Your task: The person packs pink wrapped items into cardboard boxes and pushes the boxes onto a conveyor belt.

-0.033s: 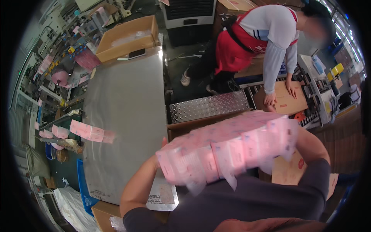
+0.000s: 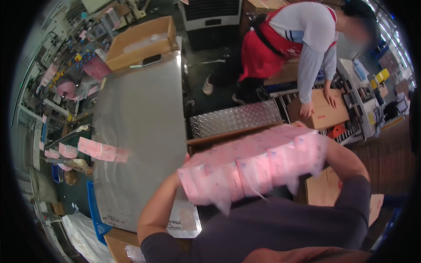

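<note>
A wide block of pink plastic-wrapped packs, set side by side in rows, is held up in front of my body. My left hand presses against its left end, most of the fingers hidden behind it. At the far right edge a bit of my right hand shows over the top of the packs; the rest is covered. Loose clear wrap hangs from the near side. Beneath and beyond the block, an open cardboard box shows its far wall. Both forearms bow outward around the load.
A metal table stands to the left, with a few pink packs at its left edge, a phone and a cardboard tray. Across a diamond-plate step, a co-worker presses on a carton over rollers.
The block of packs has shifted a little left and tipped slightly, and my right arm has come inward with it. The co-worker's hands stay on the carton.
</note>
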### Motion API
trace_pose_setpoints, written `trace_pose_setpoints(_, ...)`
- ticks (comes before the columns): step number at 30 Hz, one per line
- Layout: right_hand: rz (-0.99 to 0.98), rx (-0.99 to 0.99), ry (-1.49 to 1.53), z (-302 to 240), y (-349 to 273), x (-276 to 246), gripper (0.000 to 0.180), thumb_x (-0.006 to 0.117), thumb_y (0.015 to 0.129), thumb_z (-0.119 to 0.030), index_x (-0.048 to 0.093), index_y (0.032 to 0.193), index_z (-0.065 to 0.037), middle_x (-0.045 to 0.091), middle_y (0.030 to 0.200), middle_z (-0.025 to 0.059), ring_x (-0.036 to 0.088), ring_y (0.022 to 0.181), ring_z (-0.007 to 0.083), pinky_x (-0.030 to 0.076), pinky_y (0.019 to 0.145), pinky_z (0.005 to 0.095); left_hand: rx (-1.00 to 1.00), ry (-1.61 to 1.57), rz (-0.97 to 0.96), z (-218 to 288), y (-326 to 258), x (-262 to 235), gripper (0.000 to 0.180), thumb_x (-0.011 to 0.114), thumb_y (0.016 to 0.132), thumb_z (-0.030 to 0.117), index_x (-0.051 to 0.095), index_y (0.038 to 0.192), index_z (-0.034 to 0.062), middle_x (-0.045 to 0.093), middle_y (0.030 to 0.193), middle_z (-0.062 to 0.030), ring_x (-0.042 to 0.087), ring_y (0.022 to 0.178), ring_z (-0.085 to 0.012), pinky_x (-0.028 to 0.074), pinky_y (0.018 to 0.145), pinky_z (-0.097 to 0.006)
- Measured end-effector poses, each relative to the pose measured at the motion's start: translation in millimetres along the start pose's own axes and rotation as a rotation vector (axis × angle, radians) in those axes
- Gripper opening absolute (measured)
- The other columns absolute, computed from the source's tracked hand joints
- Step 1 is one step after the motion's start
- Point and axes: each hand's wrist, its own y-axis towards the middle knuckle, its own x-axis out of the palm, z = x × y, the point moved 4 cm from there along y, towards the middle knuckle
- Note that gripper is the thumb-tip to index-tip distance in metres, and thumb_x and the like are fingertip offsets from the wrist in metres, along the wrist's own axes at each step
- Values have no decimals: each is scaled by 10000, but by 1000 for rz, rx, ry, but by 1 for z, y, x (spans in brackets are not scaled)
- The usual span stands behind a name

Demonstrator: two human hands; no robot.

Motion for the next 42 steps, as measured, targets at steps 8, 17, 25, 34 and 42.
trace_pose_setpoints(8,153,90,-1394,114,141,-121,639,544,947,-290,335,1492,-29,595,1290,154,606,1090,273,487,925,369,-328,1541,201,-29,37,18,853,674,811,556,429,1433,27,530,1379,-211,529,1253,-357,433,1035,-417)
trace_pose_setpoints(17,-275,-544,-2396,138,100,-38,800,722,777,-400,397,1443,-99,462,1429,149,489,1226,386,362,1051,531,-434,1826,-27,-73,74,12,901,731,768,348,261,1530,246,177,1609,-113,180,1476,-324,190,1180,-474)
trace_pose_setpoints(25,-44,-201,-2122,139,109,-44,627,703,794,-266,461,1341,-76,557,1229,171,550,1129,371,466,969,429,-226,1852,25,-120,80,-13,911,715,811,269,186,1551,310,89,1628,-103,71,1500,-341,129,1174,-562)
trace_pose_setpoints(34,-344,-202,-2108,175,40,-34,758,504,889,-80,132,1549,-84,640,926,180,648,869,362,524,744,456,-204,1854,52,-127,81,-29,920,705,815,290,162,1558,305,62,1634,-103,25,1502,-355,108,1180,-545)
trace_pose_setpoints(42,-525,-67,-2336,153,119,-6,895,748,761,-376,268,1516,-376,93,1625,75,159,1455,421,136,1111,695,-287,1844,87,-119,75,-12,893,680,835,301,149,1551,360,23,1644,-73,2,1509,-326,72,1138,-640)
